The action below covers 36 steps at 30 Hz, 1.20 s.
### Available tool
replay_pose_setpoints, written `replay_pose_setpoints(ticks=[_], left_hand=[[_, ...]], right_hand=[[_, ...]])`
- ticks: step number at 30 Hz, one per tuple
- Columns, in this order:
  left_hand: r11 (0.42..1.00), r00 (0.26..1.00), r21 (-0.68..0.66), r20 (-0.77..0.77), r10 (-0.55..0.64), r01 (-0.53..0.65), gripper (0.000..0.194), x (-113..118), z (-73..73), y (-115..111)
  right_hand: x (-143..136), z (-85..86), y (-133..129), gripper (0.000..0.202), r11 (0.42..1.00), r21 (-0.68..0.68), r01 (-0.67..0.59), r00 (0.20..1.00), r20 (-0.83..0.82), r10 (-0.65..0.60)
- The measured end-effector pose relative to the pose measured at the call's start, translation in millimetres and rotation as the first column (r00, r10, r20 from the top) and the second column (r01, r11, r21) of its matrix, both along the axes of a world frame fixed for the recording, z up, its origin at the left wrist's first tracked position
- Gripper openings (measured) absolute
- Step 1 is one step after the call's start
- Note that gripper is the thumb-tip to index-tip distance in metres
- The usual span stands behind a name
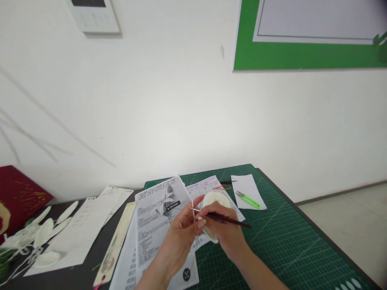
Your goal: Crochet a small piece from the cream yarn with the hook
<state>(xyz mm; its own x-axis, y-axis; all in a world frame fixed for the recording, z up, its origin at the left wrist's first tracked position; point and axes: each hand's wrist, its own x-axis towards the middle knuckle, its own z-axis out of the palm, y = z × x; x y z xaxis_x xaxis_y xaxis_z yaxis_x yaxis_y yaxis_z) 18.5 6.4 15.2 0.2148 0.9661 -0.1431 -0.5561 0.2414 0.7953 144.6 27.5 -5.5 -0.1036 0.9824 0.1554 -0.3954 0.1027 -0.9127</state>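
My right hand (228,230) is closed on a crochet hook (231,219), its dark brown handle pointing right and its metal tip toward my left hand. My left hand (183,223) is closed beside it, with a strand of white yarn (193,209) running over the raised index finger. Between and below the hands hangs a small cream crochet piece (211,235), mostly hidden by my fingers. Just behind my right hand sits a round cream ball of yarn (217,198). The hook's tip meets the yarn near my left fingertips; the exact stitch is too small to make out.
Under the hands lie a printed pattern sheet (157,241) and a green cutting mat (272,241). Green thread snips (249,199) rest on white paper (246,183). Left are a ruler-like strip (116,241), handwritten sheets (75,237) and white crocheted petals (45,233). A wall stands behind.
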Motion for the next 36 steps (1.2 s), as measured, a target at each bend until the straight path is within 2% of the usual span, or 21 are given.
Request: replay_pose_setpoints(ticks=[4,7,13,16,20,25,30,36], left_hand=[[1.0,1.0,-0.002,-0.015,0.017,-0.017,0.049,0,-2.7,0],[1.0,1.0,0.002,-0.008,0.016,-0.016,0.051,-2,-4.7,1],[0.998,0.999,-0.027,0.02,0.05,-0.05,0.044,-3,-3.4,1],[0.996,0.997,-0.047,-0.011,0.078,-0.079,0.042,-2,-0.5,-1],[0.991,0.992,-0.062,-0.055,0.115,-0.119,0.043,-2,1.9,-2],[0.986,0.99,-0.091,-0.046,0.133,-0.137,0.046,-3,-0.5,0],[0.981,0.985,-0.104,-0.058,0.161,-0.166,0.045,-5,0.6,1],[0.981,0.98,-0.046,-0.078,0.183,-0.187,0.048,-7,1.7,-1]], right_hand=[[1,-0.5,-2,0.004,0.993,0.106,0.059,0.99,0.12,-0.072],[1,1.0,-3,0.002,0.991,0.131,0.033,0.988,0.147,-0.053],[-1,3.0,-7,0.003,0.994,0.102,-0.051,0.997,0.054,0.046],[-1,2.5,-8,0.007,0.988,0.135,-0.079,0.997,0.005,0.08],[1,-2.3,-9,0.017,0.981,0.193,-0.032,0.999,0.035,0.025],[0,-10.1,-9,0.02,0.988,0.151,0.042,0.999,-0.021,-0.039],[-2,-2.8,-11,0.022,0.989,0.112,0.1,0.995,0.013,-0.102],[2,0.3,-6,0.016,0.982,0.061,0.177,0.984,-0.04,-0.174]])
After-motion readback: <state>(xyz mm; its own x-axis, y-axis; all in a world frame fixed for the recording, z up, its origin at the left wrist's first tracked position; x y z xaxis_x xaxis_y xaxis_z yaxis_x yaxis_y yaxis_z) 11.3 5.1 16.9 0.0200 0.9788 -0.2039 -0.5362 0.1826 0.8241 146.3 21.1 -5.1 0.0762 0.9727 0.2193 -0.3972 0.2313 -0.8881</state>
